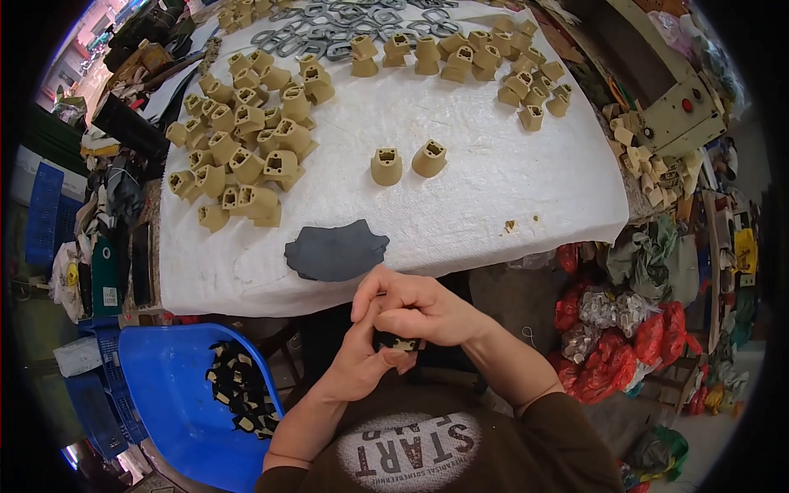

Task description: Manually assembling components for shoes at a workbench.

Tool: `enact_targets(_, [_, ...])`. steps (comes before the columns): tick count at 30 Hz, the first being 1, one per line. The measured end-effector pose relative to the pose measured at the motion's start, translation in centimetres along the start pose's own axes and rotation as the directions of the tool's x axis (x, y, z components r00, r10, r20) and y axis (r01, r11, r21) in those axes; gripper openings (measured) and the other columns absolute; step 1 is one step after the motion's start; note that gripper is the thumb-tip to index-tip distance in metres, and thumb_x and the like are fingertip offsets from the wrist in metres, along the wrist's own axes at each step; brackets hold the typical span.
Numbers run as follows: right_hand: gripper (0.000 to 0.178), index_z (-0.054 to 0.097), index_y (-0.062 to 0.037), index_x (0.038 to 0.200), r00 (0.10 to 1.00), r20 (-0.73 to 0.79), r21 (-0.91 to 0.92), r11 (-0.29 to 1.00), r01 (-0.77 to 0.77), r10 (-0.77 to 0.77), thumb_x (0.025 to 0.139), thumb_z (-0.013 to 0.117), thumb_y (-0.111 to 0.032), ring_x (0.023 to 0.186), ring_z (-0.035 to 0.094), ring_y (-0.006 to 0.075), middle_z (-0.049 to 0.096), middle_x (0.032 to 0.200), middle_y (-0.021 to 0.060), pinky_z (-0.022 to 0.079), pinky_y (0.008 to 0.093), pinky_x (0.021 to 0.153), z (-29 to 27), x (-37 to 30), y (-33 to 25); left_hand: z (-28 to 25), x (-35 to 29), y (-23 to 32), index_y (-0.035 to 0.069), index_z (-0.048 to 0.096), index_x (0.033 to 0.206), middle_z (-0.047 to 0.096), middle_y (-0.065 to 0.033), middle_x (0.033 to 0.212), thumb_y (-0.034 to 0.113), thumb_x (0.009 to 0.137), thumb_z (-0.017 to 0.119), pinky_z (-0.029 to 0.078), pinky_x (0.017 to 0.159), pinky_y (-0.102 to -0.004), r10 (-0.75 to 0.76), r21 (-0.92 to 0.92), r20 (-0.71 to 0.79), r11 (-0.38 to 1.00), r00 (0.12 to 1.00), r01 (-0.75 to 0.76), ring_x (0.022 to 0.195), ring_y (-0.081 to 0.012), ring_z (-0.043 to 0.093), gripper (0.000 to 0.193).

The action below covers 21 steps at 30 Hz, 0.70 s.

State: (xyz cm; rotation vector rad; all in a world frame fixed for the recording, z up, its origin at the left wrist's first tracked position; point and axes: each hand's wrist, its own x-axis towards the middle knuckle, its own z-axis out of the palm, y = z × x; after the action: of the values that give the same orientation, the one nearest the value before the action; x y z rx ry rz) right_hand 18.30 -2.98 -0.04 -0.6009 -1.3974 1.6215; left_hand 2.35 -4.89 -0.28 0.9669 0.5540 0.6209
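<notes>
Close to my body, just off the table's near edge, both hands meet around a small black piece with tan patches point(396, 340). My left hand point(362, 361) grips it from below, thumb along its near side. From above, my right hand point(423, 308) closes over the same piece with bent fingers, hiding most of it. Just beyond the hands, a flat dark grey cut sheet point(337, 251) lies at the front of the table. Farther back stand two hollow tan blocks, the left one point(386, 167) upright and the right one point(430, 158) slightly tilted.
White sheeting point(460, 218) covers the table. Many tan blocks point(246, 164) crowd its left side, with more point(534, 86) at the back right. Grey metal rings point(353, 29) lie at the far end. A blue basin point(177, 411) at lower left holds black-and-tan pieces. Red bags point(604, 361) sit at right.
</notes>
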Motion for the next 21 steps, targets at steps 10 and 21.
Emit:
enact_targets(10, [0.056,0.043,-0.0035,0.129,0.936,-0.319,0.141,0.984,-0.109,0.149,0.097,0.031,-0.048,0.083,0.053,0.0148,0.041,0.118,0.0133,0.045,0.0265,0.073,2.0,-2.9,2.0,-0.7,0.6,-0.1,0.011,0.03,0.13,0.049,-0.0084,0.101,0.041,0.083,0.066,0.041,0.059,-0.0238,0.117,-0.35,-0.073,0.927,0.99,-0.136,0.075,-0.0147,0.052,0.067])
enact_targets(21, [0.049,0.043,-0.0061,0.132,0.903,-0.427,-0.532,0.82,-0.211,-0.044,0.085,0.056,-0.014,0.063,0.056,0.0156,0.058,0.079,0.0088,0.046,0.0286,0.06,2.0,-1.7,1.2,-0.2,0.7,0.0,0.002,0.041,0.127,0.052,-0.0104,0.108,-0.002,0.071,0.069,0.045,0.074,-0.0293,0.564,0.824,-0.232,0.547,0.793,-0.148,0.094,-0.0175,0.052,0.063])
